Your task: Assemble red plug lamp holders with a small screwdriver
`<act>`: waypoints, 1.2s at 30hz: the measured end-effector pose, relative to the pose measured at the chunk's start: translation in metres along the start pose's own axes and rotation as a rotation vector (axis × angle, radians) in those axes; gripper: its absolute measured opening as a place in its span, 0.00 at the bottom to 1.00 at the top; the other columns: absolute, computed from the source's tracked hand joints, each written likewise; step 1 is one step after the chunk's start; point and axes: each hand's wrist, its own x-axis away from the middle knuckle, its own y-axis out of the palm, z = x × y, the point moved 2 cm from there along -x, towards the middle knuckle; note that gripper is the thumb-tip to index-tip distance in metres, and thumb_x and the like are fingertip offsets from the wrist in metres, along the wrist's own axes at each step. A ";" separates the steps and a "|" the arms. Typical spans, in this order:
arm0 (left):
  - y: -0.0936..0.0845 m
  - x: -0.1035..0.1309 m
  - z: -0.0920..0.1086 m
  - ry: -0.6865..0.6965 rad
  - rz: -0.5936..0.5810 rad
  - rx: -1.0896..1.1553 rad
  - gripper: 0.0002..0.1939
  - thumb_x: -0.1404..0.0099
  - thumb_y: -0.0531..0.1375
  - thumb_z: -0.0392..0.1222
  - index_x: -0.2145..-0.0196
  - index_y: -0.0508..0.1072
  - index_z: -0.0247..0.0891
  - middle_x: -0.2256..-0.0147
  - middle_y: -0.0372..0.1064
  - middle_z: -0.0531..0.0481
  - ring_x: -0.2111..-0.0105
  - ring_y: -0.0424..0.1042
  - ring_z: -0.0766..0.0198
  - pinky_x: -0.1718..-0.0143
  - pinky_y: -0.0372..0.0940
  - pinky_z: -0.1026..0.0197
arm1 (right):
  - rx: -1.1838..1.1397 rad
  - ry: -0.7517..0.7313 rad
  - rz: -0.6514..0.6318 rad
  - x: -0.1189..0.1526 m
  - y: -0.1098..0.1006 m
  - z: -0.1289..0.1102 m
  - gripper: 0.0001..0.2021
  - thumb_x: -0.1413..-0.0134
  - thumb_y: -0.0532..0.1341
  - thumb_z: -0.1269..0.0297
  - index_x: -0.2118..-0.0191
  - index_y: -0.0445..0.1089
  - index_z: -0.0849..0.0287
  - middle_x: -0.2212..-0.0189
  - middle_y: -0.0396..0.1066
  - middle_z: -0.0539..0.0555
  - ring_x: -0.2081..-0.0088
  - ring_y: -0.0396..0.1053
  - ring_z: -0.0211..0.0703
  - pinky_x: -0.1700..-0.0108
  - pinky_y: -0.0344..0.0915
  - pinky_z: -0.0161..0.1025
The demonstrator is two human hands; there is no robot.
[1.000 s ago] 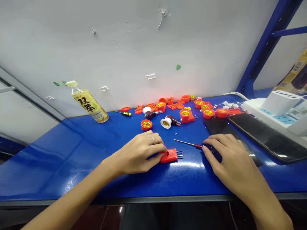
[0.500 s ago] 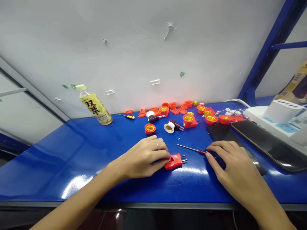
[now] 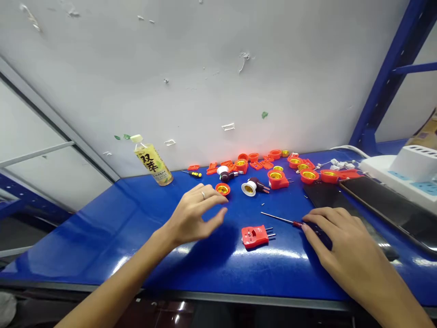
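My left hand hovers over the table, empty, its thumb and fingers apart. Just beyond its fingertips is a round orange lamp socket with a gold thread inside. To the right of this hand lies an orange two-pin plug body, its metal pins pointing right. My right hand rests on the table with its fingers over the dark handle of a screwdriver. The shaft points left, toward a tiny screw. Part of the handle is hidden under the hand.
Several orange socket parts line the wall, with a white-rimmed brown socket among them. A small yellow-black screwdriver and a drink bottle stand farther left. On the right are a dark phone and a white power strip.
My left hand has let go of the orange plug body and moved up and left, its fingers spreading. The right hand remains on the screwdriver. The camera view has shifted slightly.
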 end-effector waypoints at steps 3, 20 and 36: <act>0.002 -0.004 -0.024 -0.142 -0.005 -0.031 0.10 0.32 0.60 0.40 0.54 0.76 0.38 0.59 0.75 0.46 0.60 0.74 0.60 0.56 0.70 0.56 | -0.001 0.003 0.002 0.001 0.000 0.001 0.14 0.32 0.54 0.57 0.56 0.74 0.56 0.57 0.73 0.55 0.54 0.68 0.51 0.53 0.61 0.49; 0.042 0.005 -0.055 -0.424 -0.246 0.104 0.35 0.35 0.63 0.41 0.33 0.59 0.40 0.53 0.76 0.46 0.56 0.77 0.55 0.50 0.71 0.52 | 0.012 -0.011 0.015 0.002 0.000 0.001 0.15 0.31 0.53 0.56 0.54 0.73 0.57 0.55 0.74 0.58 0.52 0.69 0.53 0.51 0.63 0.50; 0.028 -0.007 0.016 -0.195 0.135 0.606 0.19 0.41 0.66 0.29 0.52 0.74 0.39 0.55 0.72 0.46 0.55 0.73 0.60 0.54 0.71 0.57 | 0.023 0.031 -0.036 0.000 -0.005 -0.007 0.12 0.33 0.56 0.58 0.52 0.73 0.56 0.55 0.73 0.58 0.52 0.69 0.53 0.49 0.65 0.52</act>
